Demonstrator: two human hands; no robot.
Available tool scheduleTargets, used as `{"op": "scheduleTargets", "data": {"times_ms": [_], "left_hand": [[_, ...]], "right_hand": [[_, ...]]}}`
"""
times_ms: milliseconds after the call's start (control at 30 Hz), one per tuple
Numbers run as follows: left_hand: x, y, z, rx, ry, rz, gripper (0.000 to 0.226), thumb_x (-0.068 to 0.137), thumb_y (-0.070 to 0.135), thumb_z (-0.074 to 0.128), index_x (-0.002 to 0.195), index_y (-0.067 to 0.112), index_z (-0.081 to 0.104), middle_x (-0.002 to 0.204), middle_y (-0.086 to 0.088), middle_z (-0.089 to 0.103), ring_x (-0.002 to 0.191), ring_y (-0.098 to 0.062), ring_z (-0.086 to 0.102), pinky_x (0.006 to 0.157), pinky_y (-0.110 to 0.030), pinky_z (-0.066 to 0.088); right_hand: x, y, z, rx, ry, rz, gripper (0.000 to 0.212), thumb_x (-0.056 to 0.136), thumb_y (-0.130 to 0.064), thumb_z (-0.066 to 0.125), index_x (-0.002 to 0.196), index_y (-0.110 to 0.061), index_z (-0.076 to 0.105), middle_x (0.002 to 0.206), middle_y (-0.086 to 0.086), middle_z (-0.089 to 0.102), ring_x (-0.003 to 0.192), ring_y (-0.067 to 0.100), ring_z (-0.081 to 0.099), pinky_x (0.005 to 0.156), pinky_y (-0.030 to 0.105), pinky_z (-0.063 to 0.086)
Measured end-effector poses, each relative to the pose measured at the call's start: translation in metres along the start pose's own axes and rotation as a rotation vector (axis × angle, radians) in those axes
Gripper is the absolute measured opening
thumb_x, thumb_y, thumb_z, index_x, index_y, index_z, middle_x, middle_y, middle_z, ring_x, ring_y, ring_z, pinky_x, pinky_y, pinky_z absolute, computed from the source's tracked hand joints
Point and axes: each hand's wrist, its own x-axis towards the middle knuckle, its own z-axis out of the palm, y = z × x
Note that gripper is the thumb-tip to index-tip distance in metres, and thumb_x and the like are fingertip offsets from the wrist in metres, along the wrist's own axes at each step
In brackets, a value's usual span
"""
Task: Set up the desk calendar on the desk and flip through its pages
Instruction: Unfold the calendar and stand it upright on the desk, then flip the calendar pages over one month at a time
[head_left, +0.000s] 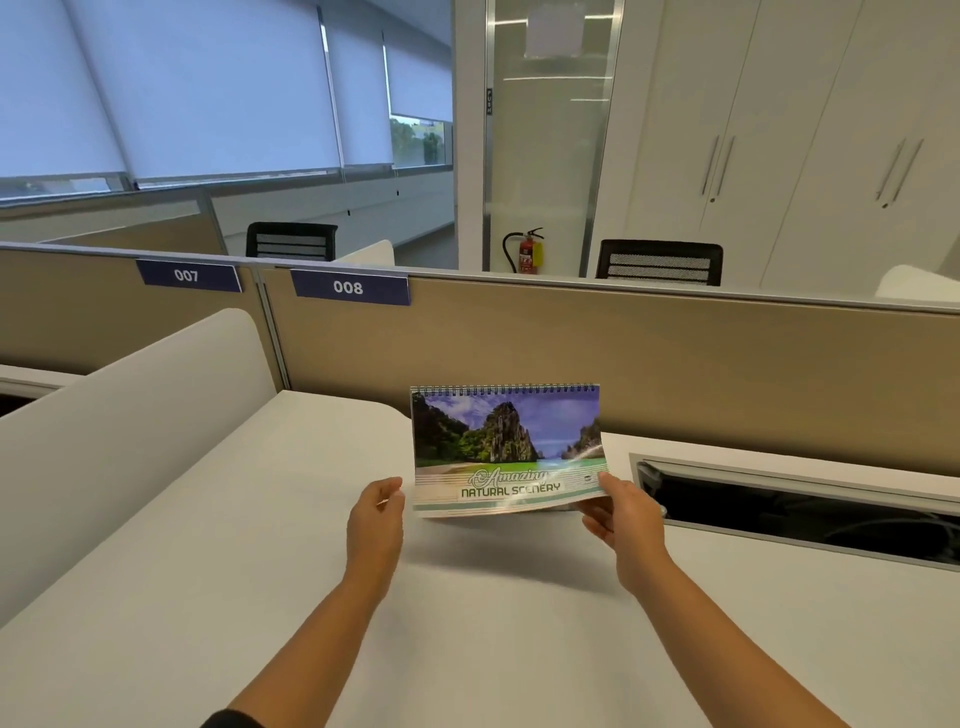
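The desk calendar (506, 449) is spiral-bound along its top edge and shows a cover photo of cliffs and green water, titled "Amazing Natural Scenery". It stands upright over the white desk (260, 571), facing me. My right hand (621, 512) pinches the cover's lower right corner, which curls slightly off the desk. My left hand (376, 517) hovers just left of the lower left corner, fingers curled and apart, holding nothing.
A tan partition (675, 364) with labels 007 and 008 rises right behind the calendar. An open cable trough (805, 509) cuts into the desk at right. A white curved divider (130, 415) borders the desk at left.
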Motion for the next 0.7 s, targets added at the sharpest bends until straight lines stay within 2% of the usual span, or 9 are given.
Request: {"op": "scheduleTargets", "data": {"times_ms": [133,267,333,400,467,567,600,700], "left_hand": [[0.0,-0.008,-0.023,0.277,-0.054,0.175,0.047,0.087,0.005,0.055,0.13,0.016,0.042,0.137,-0.011,0.048,0.118,-0.025,0.049,0.096,-0.04,0.044],[0.003,0.018,-0.028,0.392,-0.04,0.423,0.074,0.075,0.013,0.072,0.138,0.021,0.034,0.141,-0.007,0.044,0.12,-0.025,0.049,0.094,-0.043,0.047],[0.009,0.044,-0.024,0.379,0.015,0.532,0.077,0.072,0.019,0.075,0.137,0.02,0.034,0.134,-0.007,0.05,0.113,-0.024,0.052,0.087,-0.04,0.051],[0.017,0.072,-0.019,0.345,0.061,0.603,0.072,0.072,0.027,0.074,0.134,0.02,0.037,0.11,-0.004,0.059,0.093,-0.017,0.055,0.074,-0.031,0.052],[0.026,0.098,-0.015,0.254,0.078,0.59,0.062,0.075,0.034,0.07,0.128,0.021,0.04,0.091,0.003,0.058,0.078,-0.012,0.056,0.066,-0.029,0.053],[0.042,0.129,-0.008,0.015,0.046,0.407,0.055,0.078,0.033,0.067,0.124,0.02,0.04,0.091,0.001,0.065,0.074,-0.016,0.066,0.064,-0.033,0.06],[0.048,0.137,-0.006,-0.057,0.036,0.342,0.055,0.079,0.03,0.067,0.126,0.019,0.039,0.091,-0.003,0.067,0.069,-0.015,0.067,0.06,-0.03,0.06],[0.061,0.155,0.006,-0.203,-0.033,0.216,0.063,0.083,0.018,0.063,0.136,0.021,0.028,0.093,-0.009,0.068,0.063,-0.011,0.068,0.051,-0.018,0.055]], "right_hand": [[-0.014,-0.03,0.005,0.165,-0.063,-0.019,0.019,0.091,-0.022,0.047,0.087,-0.013,0.062,0.067,0.005,0.073,0.051,0.013,0.069,0.041,0.018,0.05],[-0.024,-0.063,0.014,0.3,-0.137,-0.07,0.032,0.091,-0.037,0.043,0.087,-0.012,0.062,0.058,0.0,0.073,0.052,0.011,0.069,0.044,0.017,0.052],[-0.029,-0.08,0.02,0.316,-0.191,-0.132,0.047,0.089,-0.054,0.037,0.088,-0.014,0.062,0.069,0.002,0.075,0.061,0.014,0.071,0.05,0.021,0.055],[-0.034,-0.094,0.027,0.327,-0.246,-0.199,0.057,0.086,-0.064,0.03,0.088,-0.016,0.06,0.082,0.004,0.076,0.071,0.019,0.072,0.054,0.023,0.056],[-0.037,-0.105,0.033,0.342,-0.304,-0.242,0.062,0.086,-0.067,0.024,0.096,-0.016,0.058,0.098,0.006,0.073,0.084,0.022,0.071,0.062,0.027,0.057],[-0.036,-0.117,0.043,0.334,-0.374,-0.292,0.064,0.087,-0.065,0.019,0.11,-0.018,0.056,0.116,0.005,0.066,0.102,0.024,0.065,0.083,0.036,0.052],[-0.035,-0.12,0.046,0.327,-0.387,-0.304,0.064,0.088,-0.064,0.019,0.113,-0.018,0.055,0.118,0.005,0.064,0.105,0.024,0.064,0.086,0.037,0.051],[-0.027,-0.123,0.048,0.29,-0.391,-0.329,0.058,0.09,-0.06,0.02,0.114,-0.019,0.054,0.119,0.004,0.061,0.107,0.023,0.061,0.088,0.036,0.05]]}}
